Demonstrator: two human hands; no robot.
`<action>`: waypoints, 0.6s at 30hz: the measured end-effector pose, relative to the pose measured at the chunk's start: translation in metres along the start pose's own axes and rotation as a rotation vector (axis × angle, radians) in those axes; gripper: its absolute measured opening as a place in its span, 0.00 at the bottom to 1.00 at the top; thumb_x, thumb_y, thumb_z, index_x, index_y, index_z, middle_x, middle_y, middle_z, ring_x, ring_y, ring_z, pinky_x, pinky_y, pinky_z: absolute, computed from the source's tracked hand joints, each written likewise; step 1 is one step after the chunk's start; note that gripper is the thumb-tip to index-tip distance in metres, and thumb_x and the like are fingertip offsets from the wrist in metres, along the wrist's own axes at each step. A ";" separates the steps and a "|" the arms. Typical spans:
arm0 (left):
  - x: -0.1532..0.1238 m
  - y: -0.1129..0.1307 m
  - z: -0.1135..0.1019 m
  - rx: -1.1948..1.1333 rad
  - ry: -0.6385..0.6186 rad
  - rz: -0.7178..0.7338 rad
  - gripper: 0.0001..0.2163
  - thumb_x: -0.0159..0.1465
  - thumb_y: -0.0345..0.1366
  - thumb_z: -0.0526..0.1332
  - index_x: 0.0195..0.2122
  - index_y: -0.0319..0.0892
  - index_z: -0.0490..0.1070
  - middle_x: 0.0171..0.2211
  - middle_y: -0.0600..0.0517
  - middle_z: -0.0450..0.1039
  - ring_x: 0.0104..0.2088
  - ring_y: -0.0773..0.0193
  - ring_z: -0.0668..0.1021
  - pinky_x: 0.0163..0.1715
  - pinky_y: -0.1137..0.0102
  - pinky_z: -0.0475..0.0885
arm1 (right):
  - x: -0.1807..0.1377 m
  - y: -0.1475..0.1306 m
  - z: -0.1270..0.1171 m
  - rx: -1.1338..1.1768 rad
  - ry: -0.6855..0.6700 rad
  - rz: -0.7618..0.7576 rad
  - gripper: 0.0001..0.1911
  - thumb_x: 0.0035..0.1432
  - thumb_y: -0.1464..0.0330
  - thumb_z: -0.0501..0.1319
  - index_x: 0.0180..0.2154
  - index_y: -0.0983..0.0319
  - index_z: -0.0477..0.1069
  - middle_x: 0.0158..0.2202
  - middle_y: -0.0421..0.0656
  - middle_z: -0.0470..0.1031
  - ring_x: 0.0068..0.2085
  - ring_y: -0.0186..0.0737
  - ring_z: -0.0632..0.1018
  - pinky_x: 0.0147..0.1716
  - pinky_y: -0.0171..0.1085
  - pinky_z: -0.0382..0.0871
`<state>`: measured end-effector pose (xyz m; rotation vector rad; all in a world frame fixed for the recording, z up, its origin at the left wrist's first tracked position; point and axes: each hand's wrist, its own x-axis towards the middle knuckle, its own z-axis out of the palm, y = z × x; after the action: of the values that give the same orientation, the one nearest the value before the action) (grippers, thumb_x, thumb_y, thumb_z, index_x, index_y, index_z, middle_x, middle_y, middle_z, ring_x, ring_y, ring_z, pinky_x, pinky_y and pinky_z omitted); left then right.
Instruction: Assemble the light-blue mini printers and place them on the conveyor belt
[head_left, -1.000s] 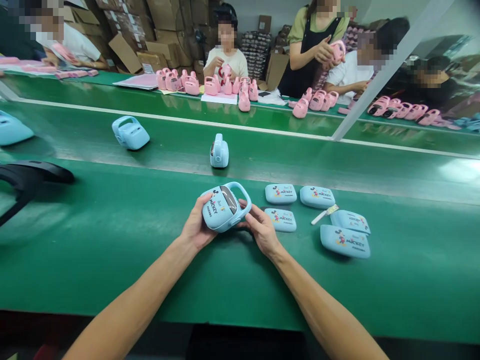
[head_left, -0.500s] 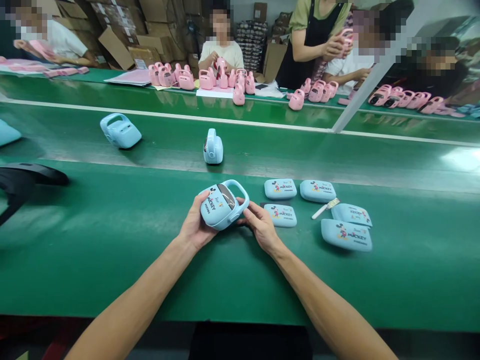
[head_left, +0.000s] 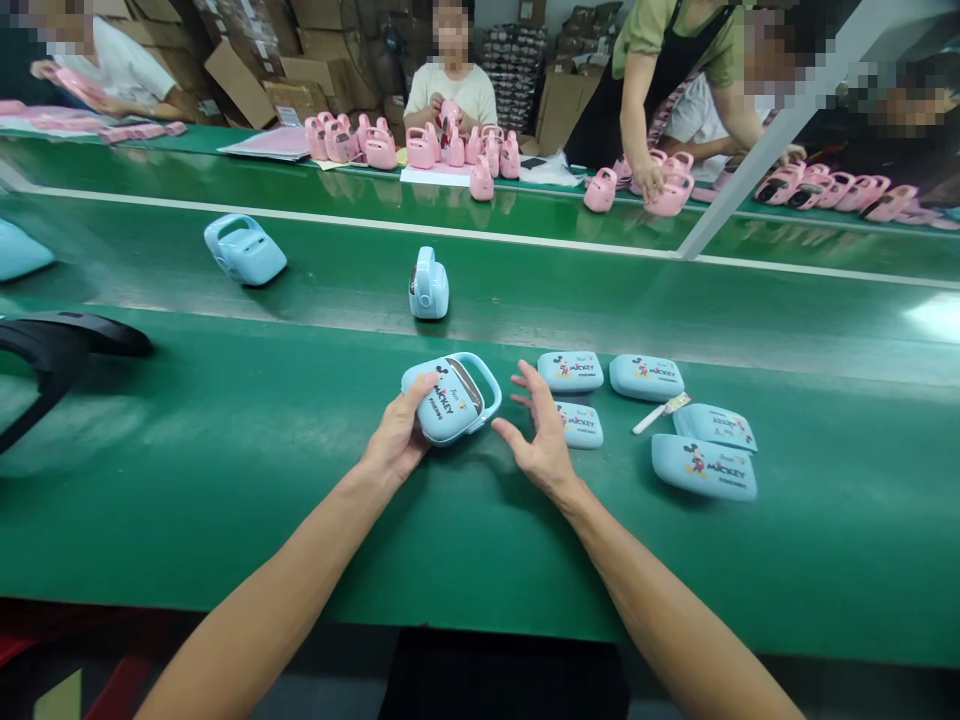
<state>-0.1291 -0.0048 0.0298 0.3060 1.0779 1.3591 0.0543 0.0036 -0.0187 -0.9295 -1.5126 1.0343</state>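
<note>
My left hand (head_left: 400, 437) grips a light blue plastic case with a loop handle (head_left: 448, 405). Its printed Mickey front and dark window face up, and the handle points right. Just beyond that handle, my right hand (head_left: 541, 428) is off the case with fingers spread and nothing in them. Partly behind the right hand lies a blue printed cover (head_left: 583, 425). Another cover (head_left: 570, 371) sits above it, and more lie to the right, among them a front one (head_left: 703, 468). A small white-handled brush-like tool (head_left: 660, 413) rests between the covers.
Two blue handled cases, one at the left (head_left: 246, 250) and one in the middle (head_left: 429, 284), stand on the green belt. A black curved object (head_left: 67, 350) lies at the left. Across the belt, co-workers handle pink cases (head_left: 381, 145). A slanted post (head_left: 757, 170) rises at right.
My right hand has let go of the handle and opened, moving right. The case lies flatter in my left hand. Across the belt, the standing co-worker has lowered a pink case to the table.
</note>
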 end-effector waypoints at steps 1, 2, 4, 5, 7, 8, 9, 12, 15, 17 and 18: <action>0.001 -0.001 -0.001 0.039 0.005 0.014 0.23 0.53 0.37 0.75 0.48 0.38 0.76 0.42 0.45 0.83 0.41 0.55 0.84 0.43 0.64 0.81 | 0.000 -0.004 -0.003 -0.109 -0.048 -0.109 0.45 0.55 0.55 0.71 0.69 0.51 0.57 0.74 0.47 0.51 0.70 0.60 0.60 0.67 0.61 0.58; 0.001 -0.002 -0.002 0.077 0.002 0.017 0.24 0.52 0.37 0.76 0.48 0.37 0.75 0.42 0.44 0.83 0.40 0.55 0.84 0.43 0.64 0.80 | 0.000 -0.007 -0.005 -0.196 -0.113 -0.201 0.48 0.53 0.55 0.72 0.70 0.50 0.55 0.75 0.46 0.46 0.73 0.62 0.54 0.69 0.63 0.52; 0.001 -0.004 -0.004 0.142 -0.029 0.012 0.25 0.50 0.38 0.77 0.48 0.36 0.75 0.42 0.43 0.82 0.38 0.55 0.83 0.42 0.63 0.80 | 0.000 -0.012 -0.007 -0.291 -0.234 -0.309 0.51 0.51 0.55 0.74 0.71 0.48 0.53 0.77 0.43 0.40 0.74 0.63 0.48 0.70 0.64 0.47; 0.000 -0.006 -0.005 0.175 -0.051 0.013 0.26 0.49 0.39 0.77 0.47 0.36 0.75 0.42 0.42 0.82 0.38 0.54 0.83 0.41 0.62 0.80 | 0.000 -0.013 -0.007 -0.310 -0.280 -0.329 0.50 0.52 0.55 0.73 0.71 0.48 0.53 0.77 0.43 0.40 0.75 0.63 0.47 0.71 0.64 0.46; -0.001 -0.007 -0.006 0.242 -0.092 0.035 0.26 0.49 0.41 0.78 0.46 0.37 0.74 0.43 0.43 0.81 0.40 0.55 0.82 0.41 0.63 0.78 | 0.000 -0.010 -0.005 -0.325 -0.340 -0.323 0.46 0.55 0.55 0.72 0.70 0.48 0.55 0.76 0.44 0.44 0.75 0.61 0.49 0.71 0.63 0.43; -0.002 -0.008 -0.007 0.269 -0.118 0.042 0.25 0.49 0.41 0.78 0.45 0.38 0.74 0.44 0.44 0.80 0.40 0.55 0.82 0.40 0.64 0.78 | 0.000 -0.008 -0.005 -0.320 -0.349 -0.305 0.44 0.56 0.55 0.70 0.70 0.48 0.56 0.75 0.45 0.47 0.74 0.60 0.50 0.71 0.63 0.41; -0.003 -0.008 -0.007 0.286 -0.151 0.039 0.25 0.49 0.42 0.78 0.45 0.39 0.74 0.44 0.45 0.80 0.40 0.56 0.82 0.39 0.66 0.77 | -0.001 -0.005 -0.005 -0.300 -0.341 -0.280 0.42 0.58 0.54 0.69 0.69 0.49 0.57 0.75 0.45 0.49 0.74 0.59 0.52 0.71 0.63 0.40; -0.007 -0.008 -0.007 0.251 -0.265 0.017 0.29 0.48 0.45 0.77 0.48 0.44 0.72 0.46 0.48 0.78 0.41 0.55 0.81 0.36 0.68 0.76 | -0.002 0.004 -0.004 -0.127 -0.257 -0.205 0.40 0.61 0.54 0.66 0.70 0.50 0.55 0.75 0.47 0.48 0.74 0.54 0.53 0.71 0.59 0.45; -0.011 -0.010 -0.006 0.164 -0.261 0.053 0.32 0.47 0.43 0.78 0.52 0.49 0.68 0.48 0.51 0.77 0.45 0.55 0.79 0.39 0.67 0.76 | -0.005 0.009 -0.001 0.041 -0.216 -0.164 0.42 0.60 0.54 0.68 0.69 0.51 0.54 0.75 0.48 0.48 0.74 0.52 0.54 0.71 0.55 0.50; -0.014 -0.011 -0.004 0.141 -0.226 0.053 0.32 0.48 0.41 0.77 0.54 0.51 0.67 0.48 0.52 0.76 0.46 0.55 0.79 0.40 0.67 0.76 | -0.006 0.009 0.001 0.061 -0.223 -0.151 0.42 0.59 0.54 0.69 0.69 0.52 0.55 0.74 0.49 0.51 0.73 0.51 0.55 0.71 0.54 0.51; -0.015 -0.011 -0.004 0.142 -0.218 0.042 0.32 0.49 0.40 0.76 0.54 0.51 0.67 0.48 0.52 0.76 0.45 0.55 0.79 0.40 0.66 0.77 | -0.006 0.007 0.002 0.049 -0.225 -0.151 0.41 0.59 0.55 0.69 0.68 0.52 0.56 0.74 0.50 0.52 0.73 0.51 0.56 0.71 0.55 0.51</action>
<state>-0.1225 -0.0221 0.0260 0.5712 0.9912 1.2567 0.0540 0.0001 -0.0276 -0.6706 -1.7070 1.0880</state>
